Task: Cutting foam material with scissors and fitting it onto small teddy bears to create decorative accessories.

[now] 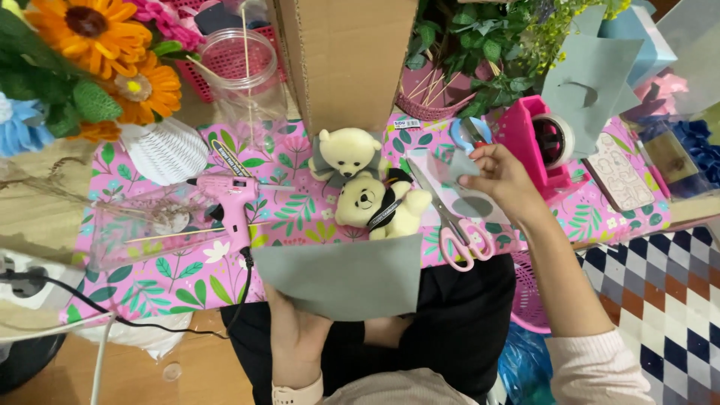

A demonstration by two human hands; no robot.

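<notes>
My left hand (296,334) holds a sheet of grey felt (341,276) upright over my lap, at the table's near edge. My right hand (501,178) reaches out over the table and pinches a small translucent piece of tape or plastic (442,171). Just below that hand lie pink-handled scissors (454,225). Two cream teddy bears (367,184) lie on the pink floral table cover (172,277), one wearing a dark cap and sash. A pink glue gun (229,196) rests to their left, its black cord hanging off the edge.
A pink tape dispenser (544,142) stands right of my right hand. A cardboard box (345,60), clear jar (244,71), crocheted flowers (97,52), greenery basket (465,67), grey felt pieces (589,75) and a clear plastic box (146,221) crowd the table. A power strip (26,281) sits left.
</notes>
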